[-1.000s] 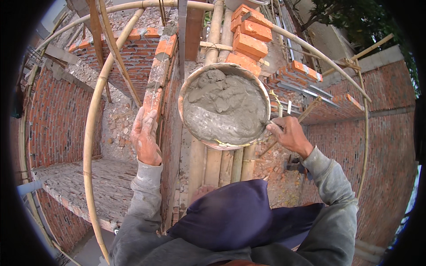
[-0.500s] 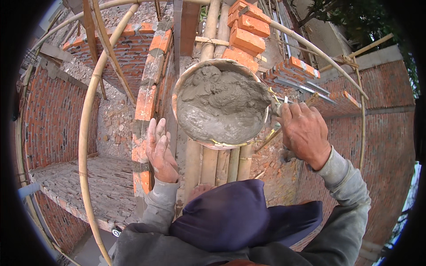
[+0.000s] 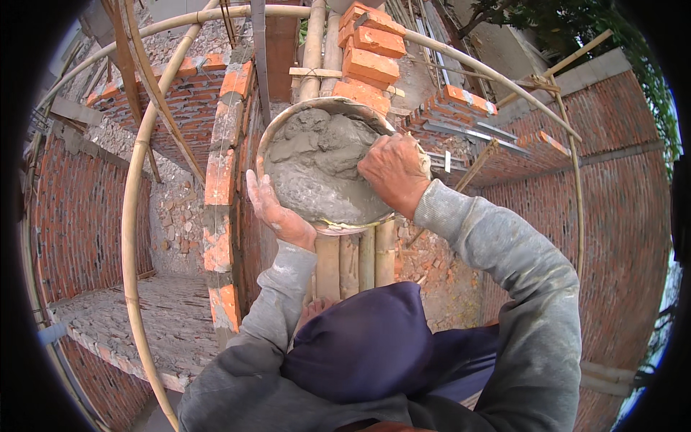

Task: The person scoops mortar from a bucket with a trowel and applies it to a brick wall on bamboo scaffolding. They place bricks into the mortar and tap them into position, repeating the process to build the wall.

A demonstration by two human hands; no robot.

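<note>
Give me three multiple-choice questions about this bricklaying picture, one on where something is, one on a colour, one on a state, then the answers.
1. Where does the pan of mortar sit?
A. on the bamboo poles beside the brick wall
B. on the ground below
C. on the person's lap

2. What colour are the stacked bricks beyond the pan?
A. grey
B. orange-red
C. yellow

3. How do the hands stand at the pan?
A. both hang clear of it
B. the left hand at its near-left rim, the right hand over its right side
C. both lie flat on the wall

Answers: 1 A, poles show under the pan; 2 B, the stack is plainly orange-red; 3 B, each hand meets the pan.
</note>
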